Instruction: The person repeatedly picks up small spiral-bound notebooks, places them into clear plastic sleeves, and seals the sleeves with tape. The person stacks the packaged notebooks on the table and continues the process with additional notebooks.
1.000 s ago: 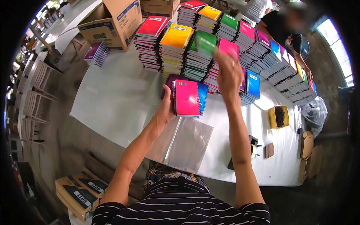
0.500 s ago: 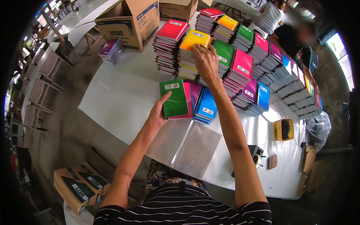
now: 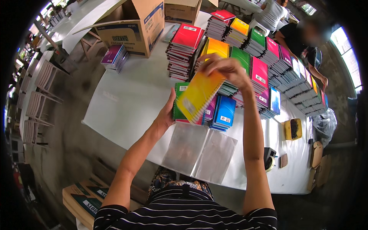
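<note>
Handling of notebooks at a counter (image 3: 122, 107), seen from above. The right hand (image 3: 230, 71), which half a second ago lay on the yellow stack (image 3: 216, 46), has come back toward the near side with a yellow notebook (image 3: 199, 94). Its grip is narrow, fingers and thumb closed on the notebook's far end. The yellow notebook is tilted, slightly blurred, and in front of a green notebook (image 3: 178, 97); whether the two touch cannot be told.

The left hand (image 3: 165, 115) holds the green notebook at its left edge, thumb uppermost; its other fingers are hidden beneath. A pink notebook (image 3: 200, 121) shows below the green one. A second ago pink was uppermost, so green has been added since. By judgement, the work now stands between lifting and release: the yellow notebook is off its stack but not yet let go.

Just right of the held set lie a purple notebook (image 3: 209, 111), whose support is unclear, and a blue pile (image 3: 224, 109). Red (image 3: 188, 36), green (image 3: 240, 57) and pink (image 3: 259, 71) stacks stand farther off. At the near edge lies a clear sleeve (image 3: 184, 149); to its right, a tape dispenser (image 3: 269, 159).
</note>
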Tool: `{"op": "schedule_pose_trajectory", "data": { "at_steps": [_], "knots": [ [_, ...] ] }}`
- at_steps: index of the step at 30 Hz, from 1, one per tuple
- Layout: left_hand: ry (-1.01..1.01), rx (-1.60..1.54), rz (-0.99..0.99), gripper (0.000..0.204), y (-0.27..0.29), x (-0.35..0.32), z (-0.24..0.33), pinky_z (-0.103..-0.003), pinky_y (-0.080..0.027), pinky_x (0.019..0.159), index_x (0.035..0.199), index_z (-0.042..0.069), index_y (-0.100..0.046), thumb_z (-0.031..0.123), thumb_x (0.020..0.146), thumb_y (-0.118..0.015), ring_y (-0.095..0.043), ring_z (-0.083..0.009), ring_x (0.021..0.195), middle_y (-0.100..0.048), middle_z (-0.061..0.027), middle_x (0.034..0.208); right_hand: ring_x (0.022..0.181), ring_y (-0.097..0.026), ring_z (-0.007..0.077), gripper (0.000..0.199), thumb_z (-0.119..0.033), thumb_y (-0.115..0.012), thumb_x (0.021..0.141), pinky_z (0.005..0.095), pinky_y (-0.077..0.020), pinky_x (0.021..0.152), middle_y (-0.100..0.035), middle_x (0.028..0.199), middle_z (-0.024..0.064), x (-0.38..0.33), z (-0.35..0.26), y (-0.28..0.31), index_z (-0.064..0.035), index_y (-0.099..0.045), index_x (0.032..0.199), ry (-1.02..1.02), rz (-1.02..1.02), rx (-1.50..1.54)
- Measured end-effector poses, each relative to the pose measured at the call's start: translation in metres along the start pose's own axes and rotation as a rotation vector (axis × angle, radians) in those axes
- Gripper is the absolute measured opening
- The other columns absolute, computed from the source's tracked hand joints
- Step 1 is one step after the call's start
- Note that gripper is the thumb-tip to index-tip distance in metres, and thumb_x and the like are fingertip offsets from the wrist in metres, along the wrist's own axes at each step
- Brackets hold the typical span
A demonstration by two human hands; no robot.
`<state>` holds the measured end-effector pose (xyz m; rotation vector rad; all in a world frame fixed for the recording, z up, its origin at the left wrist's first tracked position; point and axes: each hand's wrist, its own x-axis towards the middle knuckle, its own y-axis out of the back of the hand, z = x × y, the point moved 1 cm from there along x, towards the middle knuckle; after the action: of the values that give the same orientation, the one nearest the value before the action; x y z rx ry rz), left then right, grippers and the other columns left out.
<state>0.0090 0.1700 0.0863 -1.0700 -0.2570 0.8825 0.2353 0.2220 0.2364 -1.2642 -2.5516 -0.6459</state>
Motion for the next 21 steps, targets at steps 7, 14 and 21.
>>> {"op": "schedule_pose_trajectory", "data": {
  "at_steps": [7,14,21],
  "knots": [
    [0.036,-0.071,0.055,0.065,0.017,-0.034,0.032,-0.041,-0.055,0.09,0.133,0.002,-0.045,0.031,0.082,-0.073,-0.063,-0.0258,0.107,-0.059,-0.0152,0.123,0.112,-0.059,0.0236,0.024,0.006,-0.065,0.074,0.0322,-0.0462,0.096,-0.07,0.106,0.0083,0.047,0.057,-0.05,-0.0044,-0.072,0.095,0.047,-0.033,-0.376],
    [-0.022,0.129,0.102,0.07,0.022,-0.022,0.067,-0.044,-0.054,0.092,0.13,0.0,-0.047,0.034,0.077,-0.077,-0.063,-0.0269,0.108,-0.06,-0.015,0.121,0.107,-0.064,0.0284,0.028,-0.011,-0.063,0.081,0.0497,-0.0332,0.109,-0.066,0.113,0.0188,0.092,0.11,-0.019,-0.0068,-0.068,0.108,0.106,0.6,-1.324],
    [-0.051,0.036,0.105,0.085,0.039,-0.01,0.065,-0.045,-0.052,0.094,0.137,0.01,-0.044,0.07,0.079,-0.06,-0.057,-0.0263,0.115,-0.055,-0.0105,0.13,0.101,-0.067,0.0231,0.025,-0.008,-0.065,0.082,0.05,-0.0339,0.11,-0.07,0.107,0.0095,0.082,0.062,-0.04,-0.0078,-0.07,0.106,0.11,0.584,-1.207]
  ]
}}
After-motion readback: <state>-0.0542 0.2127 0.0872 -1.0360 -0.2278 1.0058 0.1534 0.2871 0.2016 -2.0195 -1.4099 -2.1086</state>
